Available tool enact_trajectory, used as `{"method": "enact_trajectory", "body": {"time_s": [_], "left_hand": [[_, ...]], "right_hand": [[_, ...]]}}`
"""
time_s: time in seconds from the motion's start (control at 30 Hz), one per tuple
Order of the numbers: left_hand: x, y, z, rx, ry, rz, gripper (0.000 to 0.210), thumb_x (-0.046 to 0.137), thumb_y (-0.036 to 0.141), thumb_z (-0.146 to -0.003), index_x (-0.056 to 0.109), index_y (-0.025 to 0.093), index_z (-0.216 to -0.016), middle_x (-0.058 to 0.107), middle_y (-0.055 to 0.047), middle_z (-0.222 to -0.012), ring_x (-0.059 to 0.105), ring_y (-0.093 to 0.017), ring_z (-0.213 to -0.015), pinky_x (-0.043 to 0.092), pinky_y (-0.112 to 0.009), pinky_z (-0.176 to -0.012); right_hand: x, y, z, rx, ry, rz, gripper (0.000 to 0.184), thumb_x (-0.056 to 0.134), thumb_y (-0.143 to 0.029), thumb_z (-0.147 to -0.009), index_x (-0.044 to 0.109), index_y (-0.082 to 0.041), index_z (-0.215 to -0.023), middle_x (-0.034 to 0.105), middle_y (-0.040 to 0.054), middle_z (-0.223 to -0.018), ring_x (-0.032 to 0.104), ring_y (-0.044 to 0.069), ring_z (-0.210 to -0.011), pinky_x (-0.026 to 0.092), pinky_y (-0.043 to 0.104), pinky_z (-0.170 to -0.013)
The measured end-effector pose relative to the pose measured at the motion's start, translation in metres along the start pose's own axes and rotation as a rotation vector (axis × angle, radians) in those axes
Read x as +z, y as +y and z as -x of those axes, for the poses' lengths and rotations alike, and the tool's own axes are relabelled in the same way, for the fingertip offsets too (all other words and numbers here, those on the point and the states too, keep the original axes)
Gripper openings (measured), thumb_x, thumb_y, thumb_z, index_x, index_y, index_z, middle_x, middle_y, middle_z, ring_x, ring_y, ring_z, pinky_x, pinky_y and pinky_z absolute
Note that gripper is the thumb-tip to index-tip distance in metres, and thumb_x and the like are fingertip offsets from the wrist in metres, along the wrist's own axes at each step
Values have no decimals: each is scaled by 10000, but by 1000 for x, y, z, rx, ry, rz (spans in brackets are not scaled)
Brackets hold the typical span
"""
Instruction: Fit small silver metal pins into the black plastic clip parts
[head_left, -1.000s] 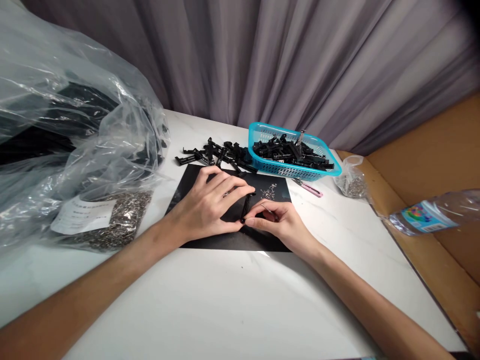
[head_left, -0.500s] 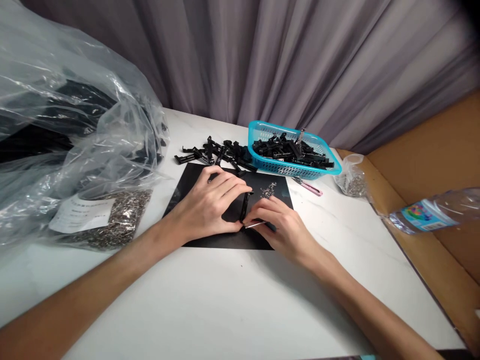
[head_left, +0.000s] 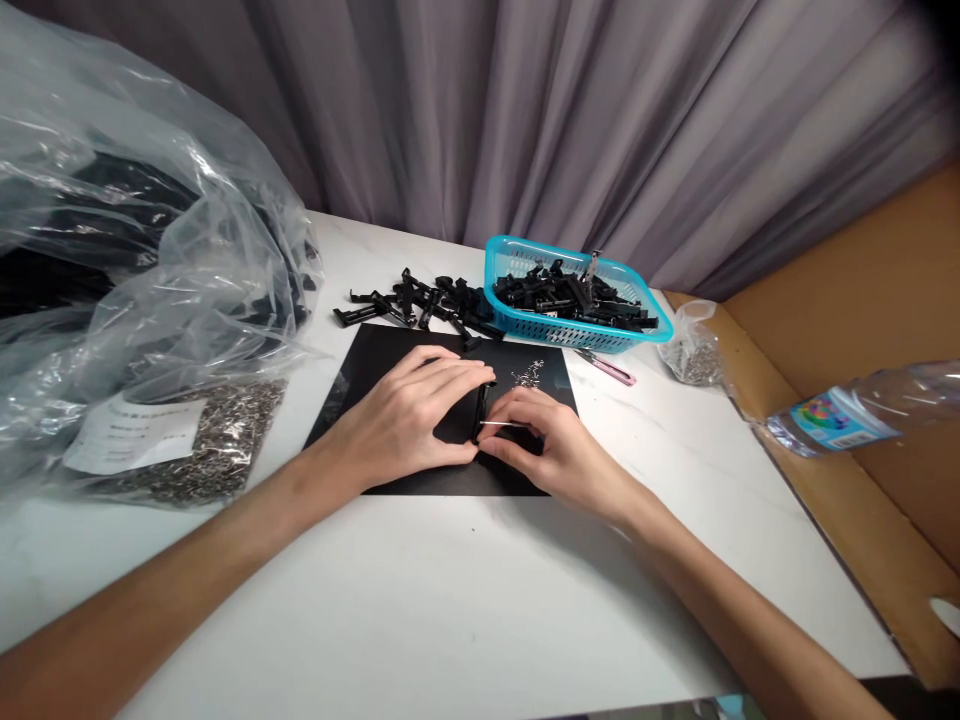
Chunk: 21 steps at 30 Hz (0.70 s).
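My left hand (head_left: 401, 415) grips a narrow black plastic part (head_left: 482, 402) by its two ends, fingers at the far end and thumb at the near end. Between the thumb and fingers of my right hand (head_left: 547, 435) is a thin metal rod (head_left: 504, 424), its tip against or very near the black part's near end. Whether the rod is a tweezer or another tool I cannot tell. Both hands are over a black mat (head_left: 375, 375). Just beyond my right hand, a scatter of small metal pins or screws (head_left: 529, 374) lies on the mat.
Loose black parts (head_left: 420, 300) lie behind the mat, beside a blue basket (head_left: 585, 340) filled with similar parts. A pink-handled cutter (head_left: 611, 370) lies before the basket. Bags of small metal pieces (head_left: 217, 440) stand left and right (head_left: 697, 358). A plastic bottle (head_left: 847, 415) leans at the right.
The metal rod in my right hand has swung from sloping to nearly level and sits slightly higher. My left hand still holds the black part. The whole view has shifted slightly.
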<state>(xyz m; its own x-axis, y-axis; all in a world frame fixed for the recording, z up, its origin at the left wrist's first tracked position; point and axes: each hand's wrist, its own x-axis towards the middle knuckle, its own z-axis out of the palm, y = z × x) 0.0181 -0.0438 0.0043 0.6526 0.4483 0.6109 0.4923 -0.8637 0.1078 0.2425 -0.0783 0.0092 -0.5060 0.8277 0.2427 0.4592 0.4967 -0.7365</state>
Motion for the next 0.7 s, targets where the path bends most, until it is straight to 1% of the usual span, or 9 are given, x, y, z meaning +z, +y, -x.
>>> {"method": "enact_trajectory", "body": {"time_s": [0.07,0.13,0.2,0.23,0.33,0.4,0.57,0.63,0.7], "left_hand": [[1,0,0,4,-1,17,499,734,156,-826,608,161,-1309,755,-117,-1241,691,-298,-1136,509,-482,-1065],[1,1,-1,21,3,17,479,727,154,-831,607,160,-1295,758,-120,-1220,696,-297,-1124,507,-492,-1069],[1,1,-1,52,14,-1,453,719,168,-848,600,151,-1285,759,-131,-1202,704,-298,-1113,514,-500,-1067],[2,1,-1,72,25,-13,439,712,173,-859,596,141,-1281,759,-141,-1196,706,-300,-1114,519,-504,-1068],[3,1,-1,110,49,-33,433,704,165,-873,592,117,-1288,758,-163,-1195,699,-316,-1161,540,-504,-1069],[3,0,-1,108,50,-17,459,721,152,-858,602,123,-1300,760,-159,-1202,686,-326,-1204,551,-501,-1071],[4,-2,-1,70,41,29,486,761,157,-829,630,144,-1298,761,-146,-1220,679,-329,-1210,544,-516,-1082],[4,-4,1,7,22,27,497,793,197,-808,639,151,-1279,760,-140,-1219,655,-339,-1232,528,-531,-1091],[5,-6,2,-68,-4,35,513,837,272,-776,654,157,-1242,766,-127,-1176,622,-350,-1254,513,-537,-1098]], "right_hand": [[1,1,-1,84,-1,-56,65,702,-267,-964,720,-225,-918,726,25,-962,624,188,-878,460,334,-785],[1,2,-3,181,5,-127,120,759,-328,-916,717,-216,-898,716,1,-875,574,159,-757,422,305,-689],[2,4,-4,247,8,-207,210,805,-394,-867,718,-204,-860,694,-13,-801,525,138,-684,397,293,-648],[3,5,-4,261,9,-246,244,815,-422,-852,719,-198,-840,692,-11,-790,523,135,-679,401,293,-651],[7,5,-4,276,33,-325,292,811,-467,-846,723,-190,-813,718,16,-837,596,158,-750,456,315,-722],[10,5,-3,282,48,-333,292,811,-469,-845,723,-192,-817,730,30,-873,637,179,-805,485,335,-770],[10,6,-1,275,52,-264,305,796,-500,-861,720,-205,-840,726,29,-891,643,188,-824,491,345,-783],[8,7,-1,221,62,-189,323,729,-533,-916,728,-213,-868,700,36,-905,622,192,-844,479,344,-776],[5,10,0,144,120,-124,373,583,-542,-1014,742,-223,-903,672,55,-949,607,208,-921,473,363,-836]]}}
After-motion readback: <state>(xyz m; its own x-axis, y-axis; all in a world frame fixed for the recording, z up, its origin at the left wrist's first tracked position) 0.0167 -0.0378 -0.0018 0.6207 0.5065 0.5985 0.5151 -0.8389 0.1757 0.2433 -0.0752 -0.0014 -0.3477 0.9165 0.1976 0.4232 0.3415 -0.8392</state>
